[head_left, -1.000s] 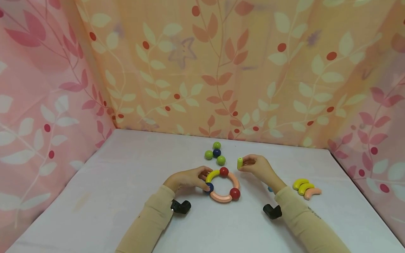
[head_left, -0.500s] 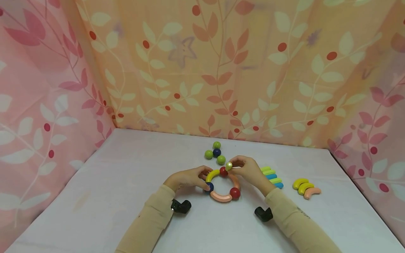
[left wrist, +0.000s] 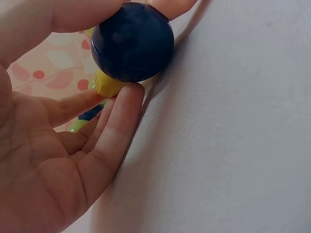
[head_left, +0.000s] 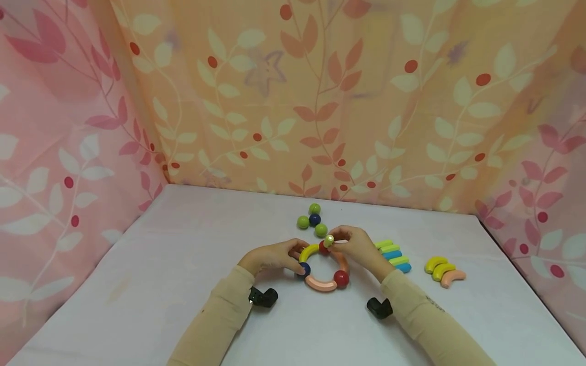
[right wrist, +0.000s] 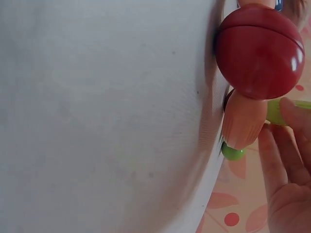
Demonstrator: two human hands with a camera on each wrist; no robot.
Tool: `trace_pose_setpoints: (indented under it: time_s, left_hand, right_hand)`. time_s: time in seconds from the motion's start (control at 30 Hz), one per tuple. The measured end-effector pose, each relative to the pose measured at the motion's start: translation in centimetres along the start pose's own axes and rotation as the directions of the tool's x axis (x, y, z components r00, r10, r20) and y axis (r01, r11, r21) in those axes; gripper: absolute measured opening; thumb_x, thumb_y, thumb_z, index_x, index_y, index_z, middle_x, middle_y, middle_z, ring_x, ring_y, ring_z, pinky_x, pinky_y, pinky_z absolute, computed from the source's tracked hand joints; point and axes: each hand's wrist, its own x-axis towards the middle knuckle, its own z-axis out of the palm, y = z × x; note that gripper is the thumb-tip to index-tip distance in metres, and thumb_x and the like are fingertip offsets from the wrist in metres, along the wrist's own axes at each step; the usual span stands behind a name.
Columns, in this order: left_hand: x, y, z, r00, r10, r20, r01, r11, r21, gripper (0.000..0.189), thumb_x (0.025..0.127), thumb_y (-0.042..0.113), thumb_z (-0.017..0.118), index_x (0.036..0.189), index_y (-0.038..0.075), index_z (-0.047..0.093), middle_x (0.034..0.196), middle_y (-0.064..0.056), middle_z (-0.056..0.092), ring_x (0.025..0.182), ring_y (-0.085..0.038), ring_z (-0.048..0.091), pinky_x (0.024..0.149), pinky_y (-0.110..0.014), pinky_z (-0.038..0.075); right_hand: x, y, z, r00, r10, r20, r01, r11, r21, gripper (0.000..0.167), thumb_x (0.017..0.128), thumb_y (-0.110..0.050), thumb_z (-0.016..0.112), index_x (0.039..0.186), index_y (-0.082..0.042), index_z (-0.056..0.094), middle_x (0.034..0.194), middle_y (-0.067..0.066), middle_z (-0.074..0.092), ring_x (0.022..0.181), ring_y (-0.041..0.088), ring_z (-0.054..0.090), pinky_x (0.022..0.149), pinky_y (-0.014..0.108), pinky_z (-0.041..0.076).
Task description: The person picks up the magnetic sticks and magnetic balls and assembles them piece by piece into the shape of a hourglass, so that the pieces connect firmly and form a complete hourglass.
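Note:
On the white table a ring is laid out from balls and curved pieces: a dark blue ball (left wrist: 133,43), a yellow curved piece (head_left: 309,250), two red balls, one at the back (head_left: 323,248) and one at the front right (head_left: 341,278), and two peach curved pieces (head_left: 320,284). My left hand (head_left: 273,256) holds the blue ball, thumb on one side and a fingertip on the other in the left wrist view. With thumb and fingers my right hand (head_left: 358,250) pinches a light green stick (head_left: 329,240), its round end toward the head camera, right at the back red ball.
Behind the ring sit several green balls (head_left: 303,222) around another dark blue ball (head_left: 315,219). Green and blue sticks (head_left: 392,254) lie in a row by the right forearm. Farther right are yellow curved pieces (head_left: 436,264) and a peach one (head_left: 453,278). Patterned curtains (head_left: 293,101) enclose the table.
My right hand has moved left, bringing the green stick from beside the ring to the back red ball and tipping it from upright. The row of sticks is uncovered. The left hand stays put.

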Motion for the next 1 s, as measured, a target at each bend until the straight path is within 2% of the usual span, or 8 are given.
trace_pose_setpoints:
  time_s: [0.1,0.27,0.5,0.63,0.73,0.8,0.87,1.0]
  left_hand:
    - [0.1,-0.1,0.2,1.000,-0.001,0.007,0.001,1.000,0.001,0.071,0.078,0.019,0.083,0.140,0.020,0.049,0.129,-0.006,0.055,0.122,-0.025,0.048,0.115,-0.057,0.031]
    - [0.2,-0.3,0.0,1.000,0.000,0.002,0.000,1.000,0.006,0.070,0.079,0.021,0.083,0.140,0.022,0.050,0.131,-0.005,0.055,0.121,-0.024,0.050,0.113,-0.052,0.037]
    - [-0.3,0.0,-0.9,0.999,0.010,0.033,-0.010,1.000,-0.007,0.065,0.083,0.027,0.080,0.140,0.016,0.050,0.131,-0.009,0.056,0.101,-0.019,0.067,0.100,-0.039,0.053]
    - [-0.6,0.1,-1.1,0.999,0.025,0.032,-0.026,0.999,0.034,0.057,0.084,0.021,0.078,0.135,0.010,0.055,0.114,-0.007,0.064,0.090,-0.015,0.066,0.091,-0.031,0.053]
    - [-0.8,0.1,-1.2,0.999,0.028,0.036,-0.028,0.999,0.023,0.044,0.085,0.016,0.075,0.125,0.005,0.061,0.098,-0.008,0.070,0.079,-0.013,0.066,0.079,-0.026,0.055]
    - [-0.9,0.0,-1.2,1.000,0.023,0.015,-0.023,1.000,0.012,0.037,0.086,0.015,0.074,0.119,0.004,0.064,0.093,-0.008,0.071,0.073,-0.012,0.067,0.073,-0.024,0.056]
    - [-0.9,0.1,-1.2,0.999,0.033,-0.018,-0.034,0.999,-0.009,0.033,0.087,0.014,0.073,0.116,0.002,0.064,0.094,-0.009,0.071,0.073,-0.013,0.067,0.073,-0.025,0.058]
    - [-0.7,0.1,-1.2,0.993,0.091,-0.082,-0.091,0.996,-0.005,0.038,0.086,0.013,0.074,0.120,0.001,0.064,0.107,-0.008,0.067,0.084,-0.013,0.065,0.080,-0.027,0.059]
  right_hand:
    - [-0.8,0.3,-0.1,0.998,0.058,0.000,-0.058,0.998,-0.019,0.036,0.087,-0.023,0.076,0.120,-0.013,0.067,0.124,0.007,0.067,0.123,0.029,0.058,0.106,0.051,0.047]
    - [-3.0,0.7,-0.3,0.985,0.175,0.011,-0.174,0.983,-0.053,0.056,0.082,-0.029,0.081,0.130,-0.010,0.061,0.127,0.012,0.064,0.115,0.027,0.061,0.096,0.043,0.055]
    - [-5.6,1.1,-0.2,0.961,0.259,0.101,-0.269,0.958,0.102,0.073,0.076,-0.019,0.087,0.137,-0.006,0.050,0.123,0.016,0.057,0.092,0.020,0.064,0.079,0.032,0.061]
    - [-5.9,1.2,0.1,0.961,0.254,0.109,-0.267,0.955,0.131,0.071,0.076,-0.013,0.086,0.137,-0.004,0.050,0.117,0.015,0.057,0.088,0.018,0.064,0.078,0.032,0.061]
    - [-5.8,1.3,-0.1,0.964,0.235,0.122,-0.248,0.962,0.113,0.066,0.078,-0.012,0.084,0.135,-0.004,0.053,0.115,0.013,0.060,0.089,0.018,0.063,0.078,0.030,0.060]
    - [-5.7,1.3,-0.3,0.965,0.225,0.132,-0.238,0.966,0.097,0.062,0.079,-0.011,0.082,0.134,-0.003,0.055,0.113,0.013,0.061,0.091,0.018,0.063,0.079,0.030,0.060]
    - [-5.5,1.2,-0.5,0.967,0.216,0.133,-0.228,0.970,0.081,0.059,0.081,-0.011,0.081,0.133,-0.002,0.057,0.112,0.013,0.063,0.093,0.019,0.062,0.079,0.030,0.059]
    - [-5.0,1.0,-0.7,0.968,0.215,0.128,-0.226,0.970,0.084,0.054,0.082,-0.011,0.079,0.131,-0.002,0.060,0.111,0.013,0.066,0.096,0.019,0.063,0.081,0.031,0.059]
